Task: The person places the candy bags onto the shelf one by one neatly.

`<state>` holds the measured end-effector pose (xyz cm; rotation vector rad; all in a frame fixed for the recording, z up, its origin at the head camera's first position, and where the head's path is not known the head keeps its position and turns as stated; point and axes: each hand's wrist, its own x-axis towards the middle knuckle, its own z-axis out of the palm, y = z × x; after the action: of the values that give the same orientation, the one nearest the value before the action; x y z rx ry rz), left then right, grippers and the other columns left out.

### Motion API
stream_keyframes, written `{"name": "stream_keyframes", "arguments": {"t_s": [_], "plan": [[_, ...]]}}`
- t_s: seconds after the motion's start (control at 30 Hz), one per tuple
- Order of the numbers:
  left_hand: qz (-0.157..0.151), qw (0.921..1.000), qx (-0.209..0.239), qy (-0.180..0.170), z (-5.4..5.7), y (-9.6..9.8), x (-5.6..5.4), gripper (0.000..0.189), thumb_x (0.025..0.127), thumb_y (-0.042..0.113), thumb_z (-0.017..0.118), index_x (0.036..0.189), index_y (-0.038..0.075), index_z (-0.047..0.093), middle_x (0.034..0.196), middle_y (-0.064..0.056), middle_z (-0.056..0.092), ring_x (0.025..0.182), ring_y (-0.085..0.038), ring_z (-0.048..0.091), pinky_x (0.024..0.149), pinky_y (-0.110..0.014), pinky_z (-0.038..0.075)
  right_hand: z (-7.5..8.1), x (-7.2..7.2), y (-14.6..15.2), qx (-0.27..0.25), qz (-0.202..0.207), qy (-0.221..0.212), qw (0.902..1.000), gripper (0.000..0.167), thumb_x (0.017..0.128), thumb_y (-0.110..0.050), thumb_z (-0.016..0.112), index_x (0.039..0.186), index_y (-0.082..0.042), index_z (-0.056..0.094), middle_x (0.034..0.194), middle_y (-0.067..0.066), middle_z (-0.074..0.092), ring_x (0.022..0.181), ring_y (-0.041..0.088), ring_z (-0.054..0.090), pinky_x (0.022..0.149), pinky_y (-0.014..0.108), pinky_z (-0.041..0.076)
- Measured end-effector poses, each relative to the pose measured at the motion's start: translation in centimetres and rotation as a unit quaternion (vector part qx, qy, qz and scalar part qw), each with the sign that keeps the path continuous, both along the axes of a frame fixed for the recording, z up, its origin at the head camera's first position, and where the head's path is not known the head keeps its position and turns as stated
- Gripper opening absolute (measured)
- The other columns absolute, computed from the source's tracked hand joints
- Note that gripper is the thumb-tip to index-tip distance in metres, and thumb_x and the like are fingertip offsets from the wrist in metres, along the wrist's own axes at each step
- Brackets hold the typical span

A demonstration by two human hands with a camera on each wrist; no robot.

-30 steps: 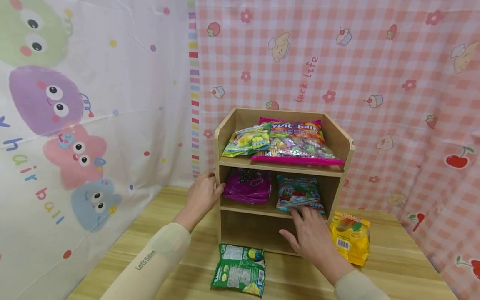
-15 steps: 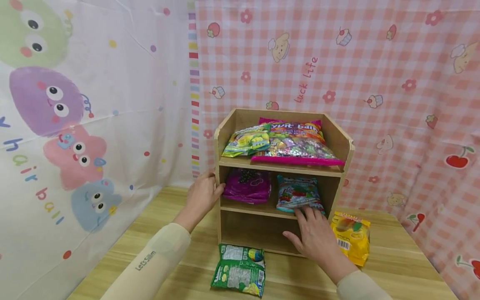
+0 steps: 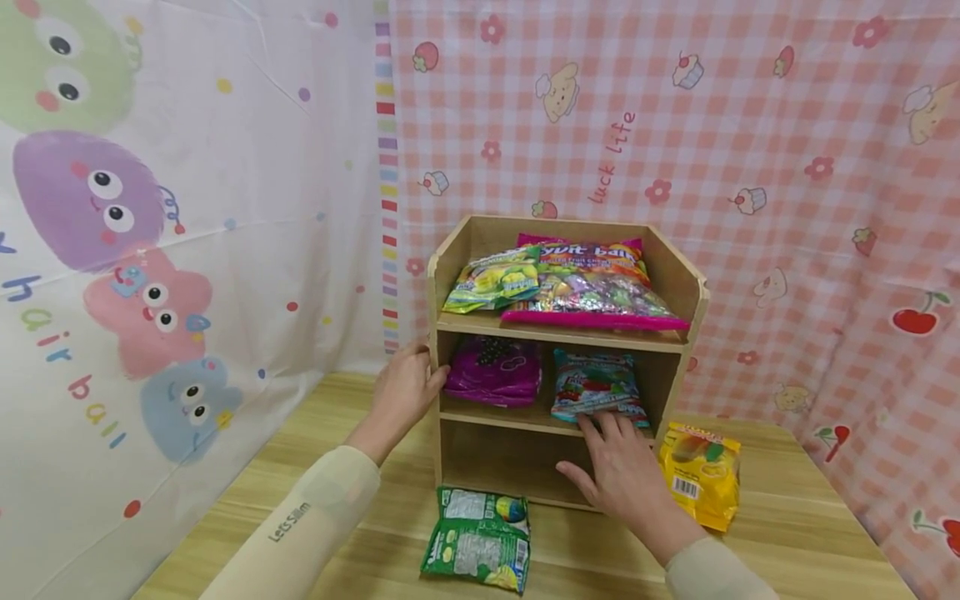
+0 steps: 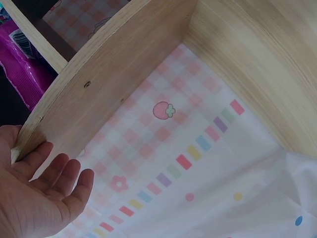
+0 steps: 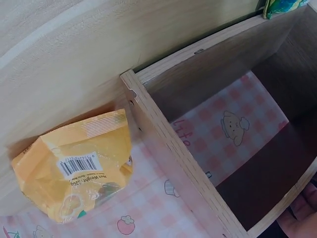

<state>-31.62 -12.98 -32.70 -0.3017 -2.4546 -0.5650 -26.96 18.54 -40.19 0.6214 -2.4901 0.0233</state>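
Note:
A three-tier wooden shelf [image 3: 562, 335] stands on the table. My left hand [image 3: 405, 392] grips its left side panel, thumb round the front edge, as the left wrist view also shows at the panel [image 4: 114, 69]. On the middle tier, a blue candy bag [image 3: 596, 385] lies at the right and a purple bag [image 3: 495, 375] at the left. With fingers fairly straight and thumb spread, my right hand [image 3: 626, 471] touches the blue bag's lower front edge. Only a few of its fingers [image 5: 299, 210] appear in the right wrist view's corner.
On the top tier lie a pink candy bag [image 3: 600, 292] and a yellow-green bag [image 3: 498, 279]. A green bag [image 3: 480, 537] lies before the shelf. Beside its right side stands a yellow bag [image 3: 705, 475]. Patterned curtains [image 3: 525, 108] hang behind and at the left.
My right hand shifts slightly right, then back left, its fingertips staying at the blue candy bag's front edge. My left hand keeps its grip on the shelf.

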Motion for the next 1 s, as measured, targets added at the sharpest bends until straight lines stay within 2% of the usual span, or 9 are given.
{"name": "stream_keyframes", "arguments": {"t_s": [0.13,0.37,0.63,0.87,1.0], "plan": [[0.003,1.0000,-0.002,-0.003,0.01,-0.02,0.06,0.031,0.092,0.026,0.067,0.079,-0.002,0.069,0.121,-0.014,0.064,0.107,-0.035,0.062,0.083,-0.050,0.053,0.08,-0.06,0.02,0.000,0.000,-0.004,1.0000,0.071,0.090,-0.056,0.065,0.135,-0.002,0.057,0.126,0.020,0.053,0.115,0.039,0.050,0.096,0.052,0.045],[0.003,1.0000,-0.001,-0.002,-0.19,-0.06,-0.11,0.029,0.093,0.024,0.066,0.080,-0.001,0.070,0.121,-0.012,0.065,0.105,-0.034,0.062,0.081,-0.049,0.053,-0.21,0.06,0.19,0.030,-0.006,0.001,0.9995,0.078,0.089,-0.058,0.065,0.140,-0.002,0.052,0.129,0.021,0.050,0.117,0.038,0.049,0.099,0.051,0.045],[0.000,1.0000,0.001,0.004,-0.19,0.01,-0.15,0.029,0.092,0.025,0.067,0.080,-0.002,0.070,0.120,-0.012,0.065,0.104,-0.034,0.063,0.079,-0.049,0.054,-0.47,0.00,0.28,0.029,-0.003,-0.005,0.9996,0.082,0.086,-0.056,0.069,0.142,0.000,0.048,0.132,0.021,0.049,0.120,0.039,0.047,0.100,0.052,0.043],[-0.003,0.9995,0.002,0.031,-0.35,0.10,-0.03,0.027,0.089,0.022,0.068,0.076,-0.002,0.069,0.113,-0.012,0.066,0.097,-0.034,0.063,0.073,-0.049,0.054,-0.42,0.09,0.13,0.015,-0.003,-0.006,0.9999,0.079,0.089,-0.057,0.065,0.141,0.000,0.050,0.130,0.021,0.049,0.119,0.039,0.047,0.099,0.052,0.044],[-0.002,0.9999,-0.002,0.016,-0.08,0.03,0.02,0.030,0.091,0.023,0.067,0.076,-0.003,0.069,0.117,-0.014,0.065,0.101,-0.035,0.063,0.075,-0.050,0.054,-0.30,0.14,0.06,0.016,-0.005,-0.006,0.9998,0.078,0.089,-0.057,0.065,0.141,0.000,0.050,0.130,0.022,0.049,0.119,0.039,0.047,0.099,0.051,0.044]]}}
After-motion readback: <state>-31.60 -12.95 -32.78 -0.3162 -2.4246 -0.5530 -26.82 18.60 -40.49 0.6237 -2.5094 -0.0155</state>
